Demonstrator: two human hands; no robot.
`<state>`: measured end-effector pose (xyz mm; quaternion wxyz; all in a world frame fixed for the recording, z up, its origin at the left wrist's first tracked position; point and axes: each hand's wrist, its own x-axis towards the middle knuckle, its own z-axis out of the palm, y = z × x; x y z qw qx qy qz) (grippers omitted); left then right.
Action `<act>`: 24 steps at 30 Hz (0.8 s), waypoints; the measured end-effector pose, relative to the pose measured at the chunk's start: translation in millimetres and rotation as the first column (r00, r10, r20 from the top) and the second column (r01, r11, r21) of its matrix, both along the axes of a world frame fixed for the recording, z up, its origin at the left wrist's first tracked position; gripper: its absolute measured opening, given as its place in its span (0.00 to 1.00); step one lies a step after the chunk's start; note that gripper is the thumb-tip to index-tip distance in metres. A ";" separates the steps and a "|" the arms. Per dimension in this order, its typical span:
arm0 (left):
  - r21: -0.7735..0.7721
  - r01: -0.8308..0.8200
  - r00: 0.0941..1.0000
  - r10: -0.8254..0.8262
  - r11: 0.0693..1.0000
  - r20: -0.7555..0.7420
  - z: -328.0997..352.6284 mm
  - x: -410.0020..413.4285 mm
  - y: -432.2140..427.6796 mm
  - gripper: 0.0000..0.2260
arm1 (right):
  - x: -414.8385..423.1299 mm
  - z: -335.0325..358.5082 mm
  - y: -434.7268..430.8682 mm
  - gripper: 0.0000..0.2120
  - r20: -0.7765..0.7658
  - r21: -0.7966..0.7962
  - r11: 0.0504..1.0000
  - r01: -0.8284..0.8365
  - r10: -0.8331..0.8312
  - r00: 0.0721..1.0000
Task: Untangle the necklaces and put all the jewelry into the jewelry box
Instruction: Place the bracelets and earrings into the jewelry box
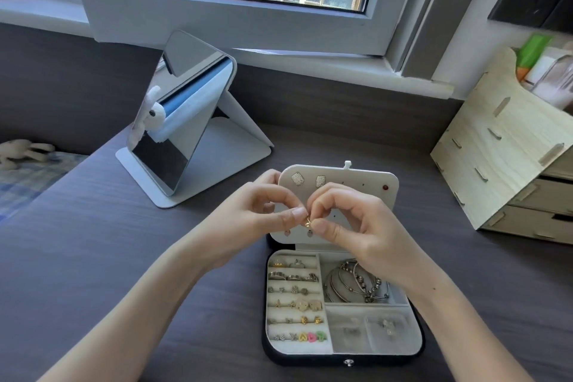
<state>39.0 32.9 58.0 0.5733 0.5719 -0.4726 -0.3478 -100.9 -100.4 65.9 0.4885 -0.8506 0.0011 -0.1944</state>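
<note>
Pinching a tiny gold metal earring (307, 221) between left hand (263, 211) and right hand (350, 220) above the open black cream-lined jewelry box (341, 357); light, slippery, probably delicate, best held by fingertips.

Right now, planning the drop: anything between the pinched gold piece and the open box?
Nothing visible. The left hand and right hand pinch the small gold jewelry piece before the raised lid of the open black jewelry box; its compartments lie uncovered.
</note>
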 end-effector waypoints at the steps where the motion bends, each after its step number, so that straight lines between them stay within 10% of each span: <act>1: 0.002 0.006 1.000 -0.006 1.000 0.004 0.9 0.1 0.7 0.12 | -0.2 -0.1 1.0 0.06 0.009 -0.002 1.000 0.012 -0.012 1.000; 17: -0.021 -0.109 0.992 0.108 0.994 -0.065 2.3 4.0 0.7 0.08 | -5.5 2.0 8.9 0.04 0.067 0.038 0.999 0.007 -0.009 0.998; 20: -0.017 -0.152 0.984 0.149 0.988 -0.100 3.8 0.5 0.2 0.08 | -7.7 4.8 4.3 0.03 0.169 -0.049 0.974 0.220 -0.209 0.963; 24: -0.034 -0.211 0.961 0.200 0.977 -0.191 5.7 3.2 1.4 0.04 | -11.6 0.0 -18.6 0.07 0.340 -0.383 0.706 0.595 -0.491 0.802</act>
